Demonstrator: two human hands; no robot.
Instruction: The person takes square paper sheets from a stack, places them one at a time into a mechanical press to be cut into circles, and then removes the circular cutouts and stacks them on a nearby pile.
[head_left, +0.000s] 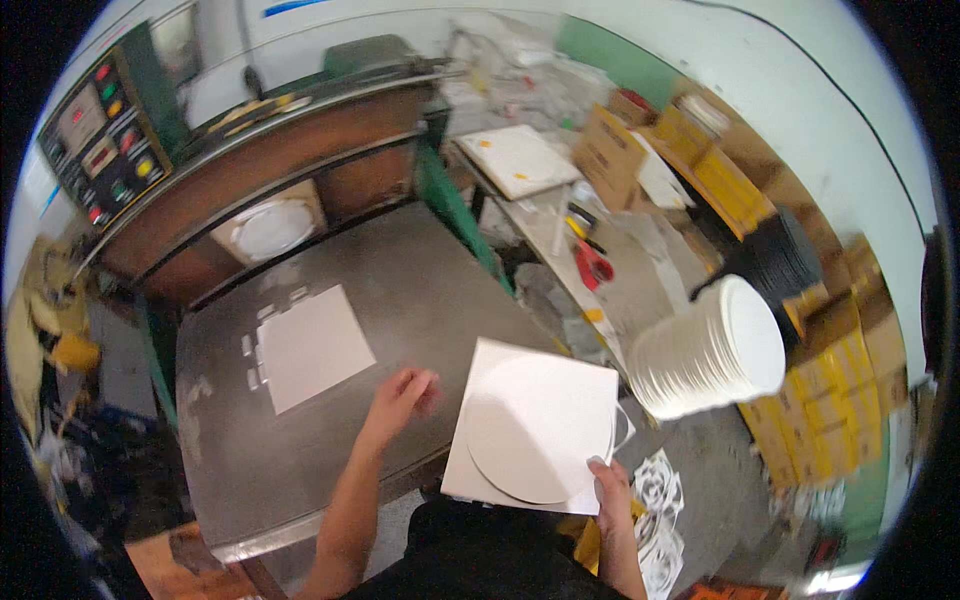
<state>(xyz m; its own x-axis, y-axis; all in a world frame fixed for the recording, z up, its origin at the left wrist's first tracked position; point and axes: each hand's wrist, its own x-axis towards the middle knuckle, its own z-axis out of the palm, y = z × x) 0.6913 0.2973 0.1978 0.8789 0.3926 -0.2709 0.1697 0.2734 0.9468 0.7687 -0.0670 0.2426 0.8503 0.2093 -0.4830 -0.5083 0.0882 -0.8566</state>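
Observation:
My right hand (610, 485) grips the lower right corner of a white square board (492, 365), held tilted in front of my body. A round white disc (520, 450) lies against the board's face. My left hand (403, 400) is over the near part of a dark metal press table (430, 290), apart from the board. Its fingers look curled but are smeared by motion, and nothing shows in them. Further left on the table lies a pale square sheet (315, 350), with several small white strips (250, 360) along its left side.
A tall stack of white discs (705, 350) leans on the right beside a cluttered side bench (640, 285) with a red tape dispenser (592, 266). White ring-shaped offcuts (658, 530) lie on the floor below. A control panel (105, 135) stands far left; cardboard boxes (825, 410) are stacked far right.

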